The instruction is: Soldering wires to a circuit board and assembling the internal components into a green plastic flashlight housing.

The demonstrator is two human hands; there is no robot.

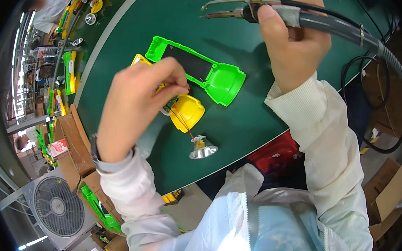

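My right hand, at the upper right, is wrapped around a soldering iron with a thin metal guide tube beside its tip, which points left. My left hand is closed in a pinch above a yellow plastic housing; what sits between the fingertips is hidden. A small green circuit board shows just under these fingers. Thin wires run from there to a silver lamp reflector lying on the table. Beyond the left hand lies a green plastic half shell with a dark panel.
The dark green table has a pale edge strip at left. A thick grey cable trails from the iron to the right. Cardboard boxes and a fan stand at left. A person sits beyond, near more housings.
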